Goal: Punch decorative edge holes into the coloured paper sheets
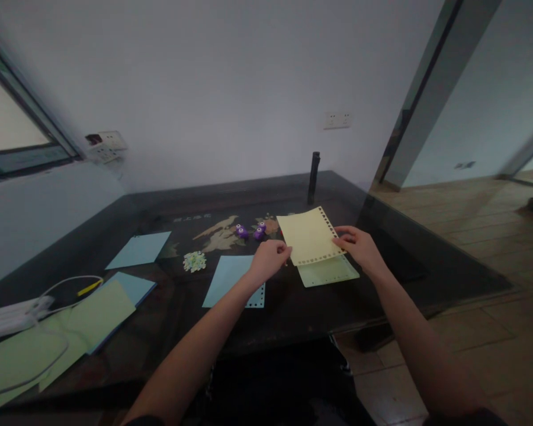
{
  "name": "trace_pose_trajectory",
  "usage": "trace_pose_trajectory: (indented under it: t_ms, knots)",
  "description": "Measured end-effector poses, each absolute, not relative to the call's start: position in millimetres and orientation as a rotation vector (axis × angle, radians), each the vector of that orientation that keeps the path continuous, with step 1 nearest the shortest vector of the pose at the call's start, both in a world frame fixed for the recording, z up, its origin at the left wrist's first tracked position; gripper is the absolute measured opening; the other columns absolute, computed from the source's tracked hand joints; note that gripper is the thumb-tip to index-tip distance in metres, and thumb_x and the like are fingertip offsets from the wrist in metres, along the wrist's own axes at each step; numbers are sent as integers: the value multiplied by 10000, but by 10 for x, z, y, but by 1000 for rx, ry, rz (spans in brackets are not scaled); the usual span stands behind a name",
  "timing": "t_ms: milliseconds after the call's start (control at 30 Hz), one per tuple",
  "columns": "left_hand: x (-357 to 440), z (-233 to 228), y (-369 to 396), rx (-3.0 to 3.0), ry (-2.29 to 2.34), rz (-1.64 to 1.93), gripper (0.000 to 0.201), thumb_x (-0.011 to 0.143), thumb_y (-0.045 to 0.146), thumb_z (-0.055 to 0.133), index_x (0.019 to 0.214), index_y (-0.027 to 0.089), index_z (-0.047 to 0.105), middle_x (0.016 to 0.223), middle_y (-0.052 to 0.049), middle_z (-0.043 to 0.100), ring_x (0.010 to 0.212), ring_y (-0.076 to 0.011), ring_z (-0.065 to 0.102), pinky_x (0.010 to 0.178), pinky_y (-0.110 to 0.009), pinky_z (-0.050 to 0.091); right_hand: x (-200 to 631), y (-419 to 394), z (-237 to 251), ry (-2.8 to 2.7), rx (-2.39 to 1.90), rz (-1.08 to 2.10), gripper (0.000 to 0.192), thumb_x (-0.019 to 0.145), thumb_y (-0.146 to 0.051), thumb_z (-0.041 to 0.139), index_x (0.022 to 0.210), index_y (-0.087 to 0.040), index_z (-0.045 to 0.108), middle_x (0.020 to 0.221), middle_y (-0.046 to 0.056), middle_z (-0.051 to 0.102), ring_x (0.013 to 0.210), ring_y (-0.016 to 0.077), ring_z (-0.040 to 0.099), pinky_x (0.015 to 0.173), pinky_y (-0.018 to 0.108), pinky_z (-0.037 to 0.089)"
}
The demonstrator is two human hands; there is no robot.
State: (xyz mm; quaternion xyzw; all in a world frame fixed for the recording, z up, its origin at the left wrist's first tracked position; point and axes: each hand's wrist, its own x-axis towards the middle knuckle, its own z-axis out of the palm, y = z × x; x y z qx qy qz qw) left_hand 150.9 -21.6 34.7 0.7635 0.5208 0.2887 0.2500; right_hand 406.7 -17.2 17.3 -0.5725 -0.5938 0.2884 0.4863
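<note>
Yellow sheet point(308, 236) over right half of counter point(311, 310), above green sheet point(326, 274). Right hand point(359, 245): fingers pinch its punched right edge. Left hand point(272, 255): fingers narrow, apparently pinching left edge.

Your held sheet point(305, 235) was pale yellow, dotted with holes along two edges; the small objects point(260, 232) were purple, your tabletop point(293, 316) black with a tan bird-and-flower pattern.

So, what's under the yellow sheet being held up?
A green sheet: its near part shows beyond the yellow sheet. The rest is covered, and whether anything else lies there can't be seen.
</note>
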Motion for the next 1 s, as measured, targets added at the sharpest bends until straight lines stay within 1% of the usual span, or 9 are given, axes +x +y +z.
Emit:
trace_pose_trajectory:
  t_ms: [133,333,500,733,867,1000]
  knots:
    - [1701,255,-225,2057,1444,644,326,796,330,517,531,171,619,509,-25,607,519,-147,549,555,-244,390,4231,-334,71,-1457,-1478,601,465,671,-401,644,1043,-122,616,582,8,598,535,163,533,526,282,406]
    - [1814,130,-306,2050,1487,458,325,772,313,531,494,180,635,499,-50,614,524,-172,571,592,-269,435,4298,-473,-155,-1520,-1599,483,396,684,-390,599,990,-143,642,579,9,584,531,173,529,528,292,410]
    - [1835,82,-332,2102,1518,381,316,771,302,527,496,189,636,537,-71,636,571,-196,605,638,-295,465,4268,-500,-250,-1576,-1683,405,317,706,-343,570,952,-164,658,611,12,592,567,173,544,572,292,420]
    - [1855,-9,-337,2159,1565,454,289,753,309,562,490,193,589,543,-95,607,675,-264,632,715,-385,481,4260,-506,-320,-1654,-1773,312,280,745,-303,552,981,-190,652,655,3,586,594,164,545,582,282,395]
    - [1852,-49,-350,2120,1556,596,273,710,308,638,478,189,557,548,-85,590,703,-260,627,749,-378,476,4251,-527,-330,-1695,-1804,219,264,760,-298,546,986,-204,642,675,5,573,614,167,540,585,282,385]
    - [1818,-6,-370,2150,1539,571,265,741,335,620,529,188,560,601,-83,597,704,-254,611,751,-385,467,4222,-571,-304,-1747,-1832,43,247,776,-303,536,980,-215,646,772,30,541,637,165,525,582,284,384]
